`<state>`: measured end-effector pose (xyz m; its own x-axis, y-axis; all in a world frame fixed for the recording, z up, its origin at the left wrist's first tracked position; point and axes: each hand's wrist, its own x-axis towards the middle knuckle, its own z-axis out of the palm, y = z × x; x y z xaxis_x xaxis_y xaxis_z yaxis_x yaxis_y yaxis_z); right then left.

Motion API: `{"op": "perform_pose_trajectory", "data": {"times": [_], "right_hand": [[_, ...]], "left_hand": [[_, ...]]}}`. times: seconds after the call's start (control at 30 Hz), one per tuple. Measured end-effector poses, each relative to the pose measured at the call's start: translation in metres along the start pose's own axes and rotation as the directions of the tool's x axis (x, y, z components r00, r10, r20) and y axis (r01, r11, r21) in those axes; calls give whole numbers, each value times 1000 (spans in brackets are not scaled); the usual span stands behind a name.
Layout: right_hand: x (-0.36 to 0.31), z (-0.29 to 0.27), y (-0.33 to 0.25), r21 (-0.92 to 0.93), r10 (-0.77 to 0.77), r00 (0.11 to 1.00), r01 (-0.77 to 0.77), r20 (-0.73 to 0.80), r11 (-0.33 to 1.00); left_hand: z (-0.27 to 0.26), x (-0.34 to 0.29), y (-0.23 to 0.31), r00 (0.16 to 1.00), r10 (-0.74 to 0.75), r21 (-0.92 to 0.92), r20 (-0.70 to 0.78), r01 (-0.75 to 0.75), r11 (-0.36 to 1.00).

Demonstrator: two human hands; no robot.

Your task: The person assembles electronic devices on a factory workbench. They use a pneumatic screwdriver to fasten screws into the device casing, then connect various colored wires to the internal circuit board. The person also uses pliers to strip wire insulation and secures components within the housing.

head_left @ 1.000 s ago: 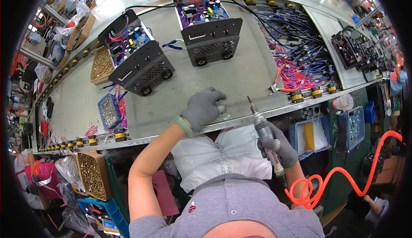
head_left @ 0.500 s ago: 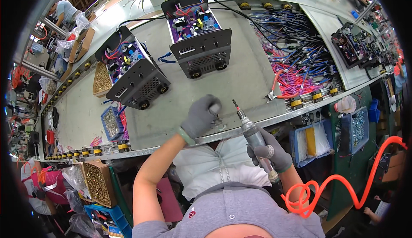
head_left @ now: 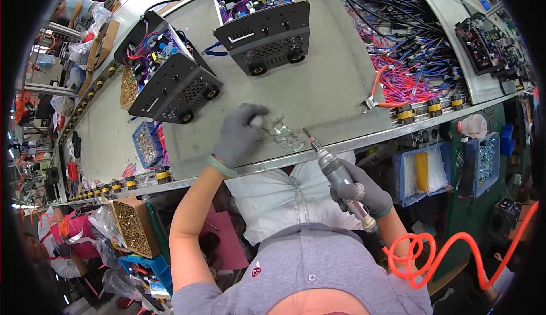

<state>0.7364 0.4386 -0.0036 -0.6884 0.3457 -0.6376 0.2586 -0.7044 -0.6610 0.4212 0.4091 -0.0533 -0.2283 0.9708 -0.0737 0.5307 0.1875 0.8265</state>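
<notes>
My right hand point(head_left: 368, 193), in a grey glove, is wrapped round an air screwdriver point(head_left: 334, 170), its bit angled up and left over the bench's front edge. My left hand point(head_left: 240, 136), gloved too, is curled just above the bench, thumb against fingers; whatever is in them is hidden. Beside its fingertips lies a scatter of small shiny metal pieces point(head_left: 286, 137), too small to name. Beyond my hands stand two open black metal housings with circuit boards inside, one housing point(head_left: 264, 33) in the middle and another housing point(head_left: 176, 85) to its left, each with its perforated panel toward me.
Bundled cables point(head_left: 398, 42) fill the right side of the bench. A blue bin of small parts point(head_left: 147, 144) and a box of brass-coloured pieces point(head_left: 129, 87) stand left. An orange coiled hose point(head_left: 455, 241) crosses the lower right. Blue bins point(head_left: 422, 173) hang below the front edge.
My left hand has drawn left, away from the small metal pieces, uncovering them. My right hand still grips the air screwdriver. The whole view has shifted, with the housings now higher in it.
</notes>
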Motion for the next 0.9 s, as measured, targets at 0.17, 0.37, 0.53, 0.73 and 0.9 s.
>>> {"op": "perform_pose_trajectory", "data": {"times": [0.17,0.37,0.53,0.73,0.9], "right_hand": [[19,19,-3,-136,81,993,-69,88,988],[26,19,2,-150,71,985,-47,158,988],[17,25,-5,-87,70,980,-55,188,995],[9,39,-26,-54,56,986,-48,159,997],[4,37,-29,-56,47,996,-43,78,997]], "left_hand": [[-7,-16,2,981,-180,-190,69,190,963],[-5,-47,11,962,-274,-253,-17,261,932],[-1,-57,30,900,-431,-451,68,413,791],[5,-46,29,890,-304,-735,339,453,505],[15,-42,23,954,-297,-472,-29,249,846]]}}
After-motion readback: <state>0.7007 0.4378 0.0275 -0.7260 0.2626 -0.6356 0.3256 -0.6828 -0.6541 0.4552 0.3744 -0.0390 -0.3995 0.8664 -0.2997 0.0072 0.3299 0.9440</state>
